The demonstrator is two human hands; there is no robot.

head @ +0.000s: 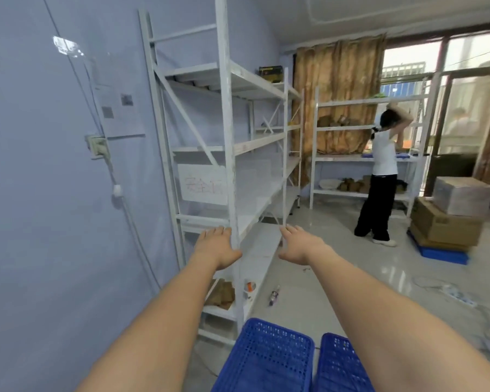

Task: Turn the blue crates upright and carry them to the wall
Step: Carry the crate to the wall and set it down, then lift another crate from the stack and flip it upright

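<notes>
We had both arms stretched fwd, left hand [216, 246] and right hand [300, 244] open, fingers spread, holding nothing. Two blue crates [263, 360] [341, 366] sat side by side on the floor below and between our forearms, perforated faces up. White shelving [229, 165] stood just beyond the left hand.

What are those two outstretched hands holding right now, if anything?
Nothing. The left hand and right hand are open and empty above the blue crates.
</notes>
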